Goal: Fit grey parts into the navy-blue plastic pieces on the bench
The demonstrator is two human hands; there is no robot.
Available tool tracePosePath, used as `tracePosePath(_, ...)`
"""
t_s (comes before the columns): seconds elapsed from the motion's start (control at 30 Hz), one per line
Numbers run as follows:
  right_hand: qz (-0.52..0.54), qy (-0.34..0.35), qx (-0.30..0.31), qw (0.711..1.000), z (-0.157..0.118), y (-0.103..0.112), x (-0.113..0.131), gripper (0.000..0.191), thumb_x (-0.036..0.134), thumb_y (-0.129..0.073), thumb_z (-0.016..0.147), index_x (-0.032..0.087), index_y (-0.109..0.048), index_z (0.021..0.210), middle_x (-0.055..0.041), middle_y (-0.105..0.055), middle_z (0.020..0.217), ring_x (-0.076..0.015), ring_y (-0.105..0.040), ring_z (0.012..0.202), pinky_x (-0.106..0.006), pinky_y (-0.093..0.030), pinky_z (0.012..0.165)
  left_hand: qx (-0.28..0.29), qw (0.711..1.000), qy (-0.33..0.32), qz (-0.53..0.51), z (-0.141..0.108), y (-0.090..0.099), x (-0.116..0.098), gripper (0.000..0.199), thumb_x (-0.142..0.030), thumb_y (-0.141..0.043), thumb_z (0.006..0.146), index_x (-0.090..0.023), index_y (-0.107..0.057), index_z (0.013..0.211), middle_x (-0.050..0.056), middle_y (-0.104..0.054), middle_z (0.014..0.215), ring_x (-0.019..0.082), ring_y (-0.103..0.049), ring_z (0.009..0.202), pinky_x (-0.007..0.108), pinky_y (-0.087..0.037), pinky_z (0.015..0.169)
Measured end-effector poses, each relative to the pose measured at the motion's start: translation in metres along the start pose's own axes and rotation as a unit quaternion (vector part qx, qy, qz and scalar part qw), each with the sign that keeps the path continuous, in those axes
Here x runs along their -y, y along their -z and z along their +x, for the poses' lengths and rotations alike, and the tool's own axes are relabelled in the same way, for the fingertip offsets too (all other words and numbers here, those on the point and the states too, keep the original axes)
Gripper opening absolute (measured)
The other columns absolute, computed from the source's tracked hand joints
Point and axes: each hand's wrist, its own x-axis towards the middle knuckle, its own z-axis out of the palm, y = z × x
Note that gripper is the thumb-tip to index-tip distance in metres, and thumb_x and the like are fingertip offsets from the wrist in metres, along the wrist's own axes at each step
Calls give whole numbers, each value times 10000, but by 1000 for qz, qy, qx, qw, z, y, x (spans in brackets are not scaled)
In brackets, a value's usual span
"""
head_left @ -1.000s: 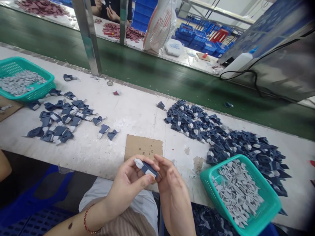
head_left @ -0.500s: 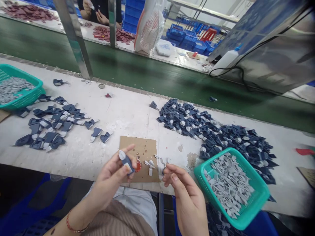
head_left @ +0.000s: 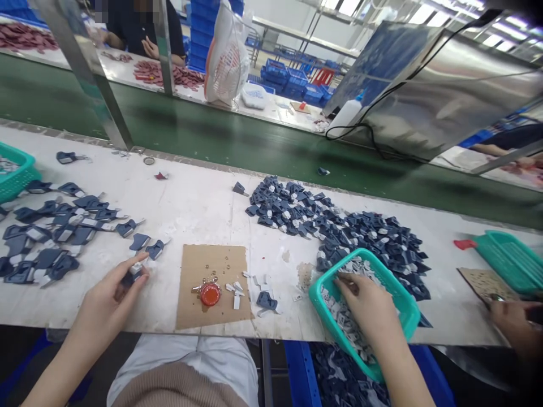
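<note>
My left hand (head_left: 113, 294) holds a navy piece with a pale part (head_left: 134, 269) between thumb and fingers, beside the spread of navy pieces (head_left: 63, 226) on the left. My right hand (head_left: 368, 299) reaches into a green basket (head_left: 316, 294) of small grey pieces (head_left: 360, 264); its fingertips are down among them, and what they pinch is hidden. Between my hands lies a cardboard sheet (head_left: 190, 311) with a red round cap (head_left: 210, 294), small metal bits and a few pale strips (head_left: 236, 297). One navy piece (head_left: 266, 301) rests just right of the cardboard.
A large pile of navy pieces (head_left: 373, 237) lies behind the basket. Another green basket (head_left: 21, 181) stands at the left edge. A green belt (head_left: 190, 135) crosses behind the table. At the right, a person's hand (head_left: 509, 316) is near another cardboard sheet (head_left: 479, 282). A metal post (head_left: 91, 79) rises left.
My left hand has moved left with its navy piece, toward the left-hand spread. My right hand has gone from beside the cardboard into the green basket. The view has shifted right.
</note>
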Motion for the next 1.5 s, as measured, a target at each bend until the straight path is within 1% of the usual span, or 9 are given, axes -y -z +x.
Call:
tracePosePath(0.17, -25, 49, 9, 998, 4, -3, -1, 346, 357, -414, 779, 157, -692, 824, -182, -722, 961, -358, -665, 915, -494, -505, 839, 46, 989, -51, 134, 11, 7, 14, 463, -513, -393, 934, -310, -532, 1326, 53, -592, 1248, 193, -652, 772, 304, -508, 651)
tracePosePath(0.27, -16, 50, 18, 998, 3, -1, -6, 328, 378, -418, 758, 185, -678, 808, -156, -731, 912, -320, -683, 830, -450, -540, 746, 32, 980, -65, 183, 14, 10, 10, 441, -499, -379, 945, -319, -536, 1316, 52, -572, 1255, 157, -643, 665, 293, -505, 591)
tracePosePath(0.4, 1, 38, 26, 999, 0, 1, -12, 387, 446, -401, 758, 195, -675, 865, -140, -742, 900, -301, -699, 791, -417, -560, 660, -43, 966, -90, 241, 15, 14, -4, 363, -469, -416, 953, -303, -587, 1227, 54, -575, 1190, 111, -556, 536, 276, -463, 514)
tracePosePath(0.53, 12, 42, 30, 999, -4, 0, -14, 395, 482, -405, 734, 210, -671, 840, -118, -742, 862, -291, -705, 784, -411, -565, 677, -108, 955, -171, 214, 29, 10, -29, 281, -392, -443, 964, -250, -631, 1118, 73, -592, 1165, 144, -613, 688, 269, -473, 580)
tracePosePath(0.67, 13, 64, 21, 998, -9, -3, -17, 372, 504, -400, 731, 232, -652, 762, -104, -725, 875, -289, -701, 810, -402, -550, 672, -3, 956, -252, 153, 64, -11, -67, 276, -331, -401, 978, -238, -630, 1103, 69, -622, 1168, 206, -646, 995, 281, -511, 700)
tracePosePath(0.8, -2, 88, 5, 996, -15, -6, -21, 353, 488, -384, 754, 240, -628, 695, -101, -698, 844, -275, -691, 732, -381, -517, 582, 82, 932, -311, 167, 120, -48, -106, 287, -267, -393, 956, -206, -610, 1134, 81, -635, 1193, 235, -632, 1044, 357, -539, 800)
tracePosePath(1.07, 14, 99, 16, 995, -17, -2, -18, 292, 395, -403, 822, 222, -636, 857, -115, -700, 938, -279, -704, 811, -381, -550, 613, 128, 902, -364, 194, 213, -125, -139, 331, -174, -475, 868, -162, -596, 1176, 135, -612, 1249, 295, -556, 1161, 428, -467, 979)
tracePosePath(1.3, 45, 94, 43, 994, -13, -1, -24, 316, 344, -418, 844, 214, -643, 1023, -114, -677, 1061, -263, -698, 911, -372, -599, 695, 200, 891, -363, 184, 231, -127, -147, 270, -320, -525, 844, -163, -679, 1000, 93, -711, 970, 226, -650, 840, 322, -503, 750)
tracePosePath(1.5, 83, 103, 61, 989, -15, -1, -33, 372, 347, -379, 893, 229, -607, 1162, -118, -628, 1149, -259, -691, 959, -373, -610, 708, 214, 892, -353, 185, 252, -121, -171, 396, -495, -496, 856, -174, -711, 944, 89, -719, 1012, 222, -640, 829, 301, -465, 704)
